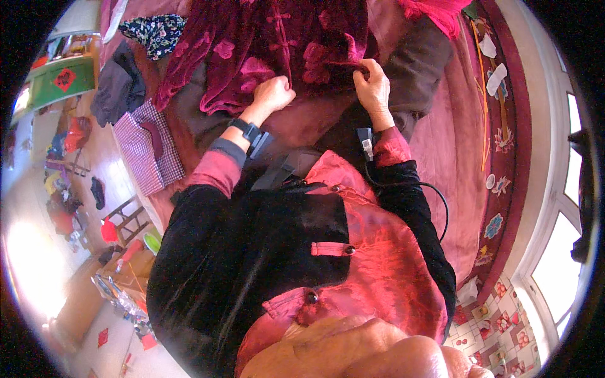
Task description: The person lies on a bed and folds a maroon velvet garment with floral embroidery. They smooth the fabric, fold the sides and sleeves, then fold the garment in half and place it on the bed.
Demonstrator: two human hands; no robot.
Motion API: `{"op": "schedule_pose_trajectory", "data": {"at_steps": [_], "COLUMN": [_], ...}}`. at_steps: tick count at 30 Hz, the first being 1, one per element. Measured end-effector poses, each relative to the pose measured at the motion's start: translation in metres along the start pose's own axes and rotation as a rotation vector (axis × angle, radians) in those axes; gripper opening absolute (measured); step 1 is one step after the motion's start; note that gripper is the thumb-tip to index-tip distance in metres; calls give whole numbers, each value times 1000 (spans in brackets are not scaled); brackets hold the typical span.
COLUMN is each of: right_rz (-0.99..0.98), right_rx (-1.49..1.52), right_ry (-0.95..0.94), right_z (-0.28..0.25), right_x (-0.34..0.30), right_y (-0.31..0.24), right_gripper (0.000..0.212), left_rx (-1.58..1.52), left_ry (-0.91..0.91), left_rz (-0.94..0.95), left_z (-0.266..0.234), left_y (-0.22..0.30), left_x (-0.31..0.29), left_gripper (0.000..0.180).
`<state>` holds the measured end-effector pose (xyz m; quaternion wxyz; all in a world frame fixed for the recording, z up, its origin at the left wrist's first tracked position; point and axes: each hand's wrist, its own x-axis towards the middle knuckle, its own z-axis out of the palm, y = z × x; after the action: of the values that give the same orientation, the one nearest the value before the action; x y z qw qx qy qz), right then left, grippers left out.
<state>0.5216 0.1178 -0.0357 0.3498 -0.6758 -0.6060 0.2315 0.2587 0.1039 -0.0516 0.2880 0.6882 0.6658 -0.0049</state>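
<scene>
A dark magenta velvet jacket [246,44] with raised flower patterns and knotted fastenings lies spread in front of me. My left hand [274,94] is closed in a fist at the lower end of the jacket's front edge, its fingertips turned out of sight. Pinched between the fingers of my right hand [373,85] is a bit of the jacket's lower edge, drawn out to the right. Dark trousers cover my legs, which are spread on either side of the jacket's hem. Both wrists wear dark strapped devices, and a black cable runs from the right one.
A pink bedspread [441,189] lies under everything. To the left are a checked cloth [148,148], a dark grey garment [120,85] and a floral cloth [154,33]. Bright pink fabric [435,14] sits at the far right. A wooden stool [129,220] stands on the floor.
</scene>
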Motion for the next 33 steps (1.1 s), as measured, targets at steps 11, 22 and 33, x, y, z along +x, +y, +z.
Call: {"op": "schedule_pose_trajectory", "data": {"at_steps": [11, 22, 33], "right_rz": [-289, -1, 767], "right_rx": [135, 446, 1227], "right_ry": [-170, -185, -609], "right_z": [3, 19, 55], "right_x": [-13, -6, 61], "right_y": [-40, -45, -83], "right_gripper": [21, 29, 17], "left_rx": [-1059, -1327, -891], "left_ry": [-7, 35, -131], "left_rz": [241, -52, 376], "left_z": [-16, -27, -37], "left_y": [73, 49, 58], "left_x": [5, 9, -34], "left_gripper": [58, 17, 18]}}
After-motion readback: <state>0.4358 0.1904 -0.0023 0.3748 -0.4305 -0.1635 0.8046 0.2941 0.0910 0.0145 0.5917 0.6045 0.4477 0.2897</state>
